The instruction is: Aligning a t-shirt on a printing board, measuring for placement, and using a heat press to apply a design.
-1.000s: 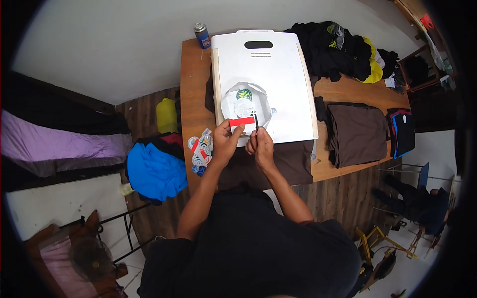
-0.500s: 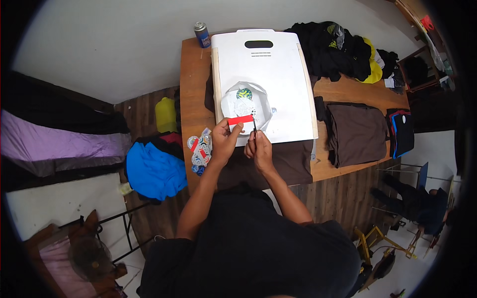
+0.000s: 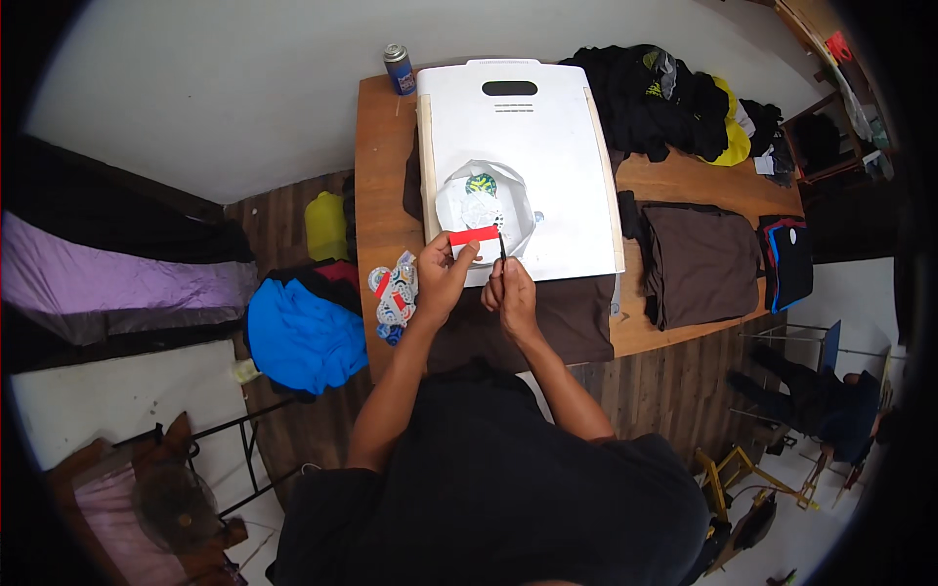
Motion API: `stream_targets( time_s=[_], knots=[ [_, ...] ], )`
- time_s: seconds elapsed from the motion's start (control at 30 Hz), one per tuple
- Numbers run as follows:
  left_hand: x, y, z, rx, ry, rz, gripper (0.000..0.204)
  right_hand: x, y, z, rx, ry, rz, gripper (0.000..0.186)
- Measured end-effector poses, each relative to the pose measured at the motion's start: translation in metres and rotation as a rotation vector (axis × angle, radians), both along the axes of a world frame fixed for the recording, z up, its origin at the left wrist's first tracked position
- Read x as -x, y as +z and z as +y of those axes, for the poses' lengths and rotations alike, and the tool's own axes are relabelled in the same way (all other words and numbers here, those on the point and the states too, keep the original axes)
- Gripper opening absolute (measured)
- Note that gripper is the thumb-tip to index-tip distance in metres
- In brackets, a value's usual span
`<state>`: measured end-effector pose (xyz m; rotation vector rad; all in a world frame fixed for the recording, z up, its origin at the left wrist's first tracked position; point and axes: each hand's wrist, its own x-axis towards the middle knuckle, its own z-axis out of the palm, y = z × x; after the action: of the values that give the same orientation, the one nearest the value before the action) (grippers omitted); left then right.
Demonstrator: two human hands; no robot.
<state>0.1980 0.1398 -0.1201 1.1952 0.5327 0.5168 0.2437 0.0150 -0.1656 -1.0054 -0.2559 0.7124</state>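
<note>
My left hand [image 3: 442, 273] pinches a small red-and-white strip [image 3: 473, 236], its thumb lying over the lower edge. Close by, my right hand [image 3: 513, 293] is closed around a pair of slim dark scissors [image 3: 502, 244], whose blades point away from me at the strip's right end. Under the strip lies a many-sided white paper tray [image 3: 529, 205] with cut pieces in it, one of them a round green-and-black patch [image 3: 480, 185]. The tray rests on a large white board [image 3: 567, 176]. The scissors' handles are mostly hidden by my fingers.
Left of the board is a pile of printed cutouts [image 3: 398, 290]. A spray can [image 3: 399, 70] stands at the far left of the wooden table [image 3: 381, 176]. Folded brown cloth [image 3: 699, 264] and heaped black garments [image 3: 635, 98] lie right. A person [image 3: 831, 405] is at far right.
Both hands keep nearly the same place. The scissors' blades have shifted very slightly at the right end of the red-and-white strip.
</note>
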Motion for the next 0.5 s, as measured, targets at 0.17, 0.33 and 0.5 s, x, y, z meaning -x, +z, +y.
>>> stream_targets(
  time_s=[0.17,0.33,0.5],
  knots=[
    [0.001,0.006,0.0,0.031,0.028,-0.026,0.014,-0.002,0.003,0.001,-0.036,-0.012,0.016,0.037],
    [0.007,-0.006,0.001,0.019,0.02,-0.022,0.015,0.002,0.004,0.003,-0.029,0.004,-0.007,0.037],
    [0.009,-0.009,0.001,0.009,0.017,-0.021,0.016,0.0,0.0,0.003,-0.049,-0.027,-0.026,0.037]
  ],
)
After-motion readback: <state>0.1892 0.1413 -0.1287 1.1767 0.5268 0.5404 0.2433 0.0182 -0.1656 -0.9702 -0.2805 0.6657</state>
